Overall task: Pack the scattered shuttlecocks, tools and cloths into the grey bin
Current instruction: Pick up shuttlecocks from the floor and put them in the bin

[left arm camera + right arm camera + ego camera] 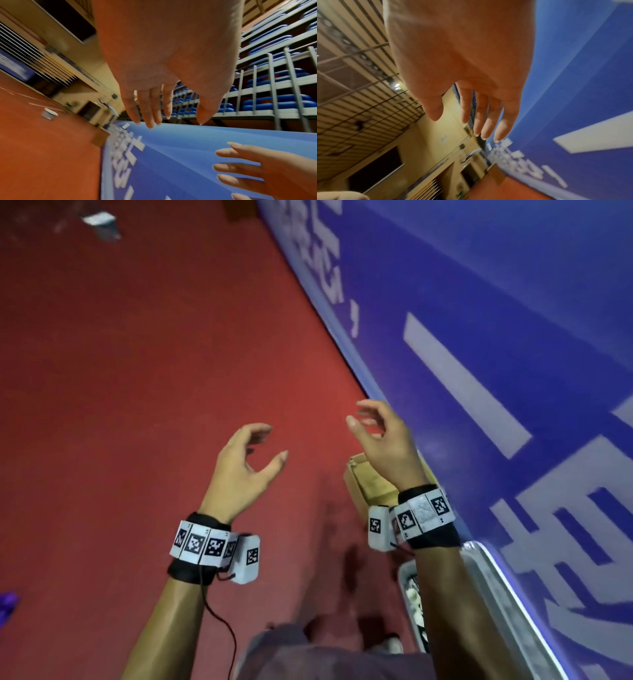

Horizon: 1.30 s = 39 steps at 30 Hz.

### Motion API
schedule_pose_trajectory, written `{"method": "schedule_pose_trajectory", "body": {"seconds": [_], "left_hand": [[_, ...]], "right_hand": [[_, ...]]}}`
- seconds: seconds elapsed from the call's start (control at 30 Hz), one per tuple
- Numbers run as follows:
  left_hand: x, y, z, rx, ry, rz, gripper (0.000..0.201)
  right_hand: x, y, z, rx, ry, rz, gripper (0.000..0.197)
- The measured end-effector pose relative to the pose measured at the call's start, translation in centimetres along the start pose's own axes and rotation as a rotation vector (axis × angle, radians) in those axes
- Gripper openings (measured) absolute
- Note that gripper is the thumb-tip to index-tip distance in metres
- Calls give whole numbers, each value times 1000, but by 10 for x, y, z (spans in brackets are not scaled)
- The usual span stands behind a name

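Observation:
Both hands hover empty over the red floor, fingers loosely curled. My left hand (270, 443) is at centre, seen from the wrist as my left hand (175, 121) with nothing in the palm. My right hand (363, 419) is just right of it, beside the blue banner; the right wrist view shows my right hand (460, 127) empty too. The grey bin (406, 583) stands at lower right under my right forearm, with white pieces (416, 607) inside, too blurred to name. A small white cup-shaped object (101, 224) lies far off on the floor, also visible as the white object (49, 115).
A blue banner (496, 354) with white lettering runs along the right side. An open cardboard box (370, 481) sits against it below my right hand. Something purple (8, 607) pokes in at the left edge. Railings and blue seats (283, 100) rise behind the banner.

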<state>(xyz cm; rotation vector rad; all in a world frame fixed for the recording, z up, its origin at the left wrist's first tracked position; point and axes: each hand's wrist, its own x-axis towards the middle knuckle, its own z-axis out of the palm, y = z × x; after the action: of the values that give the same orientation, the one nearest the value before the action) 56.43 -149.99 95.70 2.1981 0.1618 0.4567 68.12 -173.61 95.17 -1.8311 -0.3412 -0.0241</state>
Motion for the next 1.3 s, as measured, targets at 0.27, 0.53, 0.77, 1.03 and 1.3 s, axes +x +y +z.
{"method": "schedule_pose_trajectory", "body": {"seconds": [0.27, 0.53, 0.77, 1.03, 1.3], "left_hand": [[-115, -138, -220, 163, 301, -277, 48], [-279, -234, -365, 252, 687, -620, 47], [-382, -295, -422, 286, 920, -915, 48], [-407, -378, -563, 413, 1062, -1111, 49], [-432, -435, -682, 442, 1176, -1243, 50]], "right_hand": [[-24, -86, 309, 104, -436, -91, 31], [-113, -169, 549, 151, -900, -201, 32], [-191, -195, 727, 146, -1240, -255, 32], [-212, -268, 965, 209, -1426, -310, 31], [-247, -331, 1150, 223, -1523, -328, 30]]}}
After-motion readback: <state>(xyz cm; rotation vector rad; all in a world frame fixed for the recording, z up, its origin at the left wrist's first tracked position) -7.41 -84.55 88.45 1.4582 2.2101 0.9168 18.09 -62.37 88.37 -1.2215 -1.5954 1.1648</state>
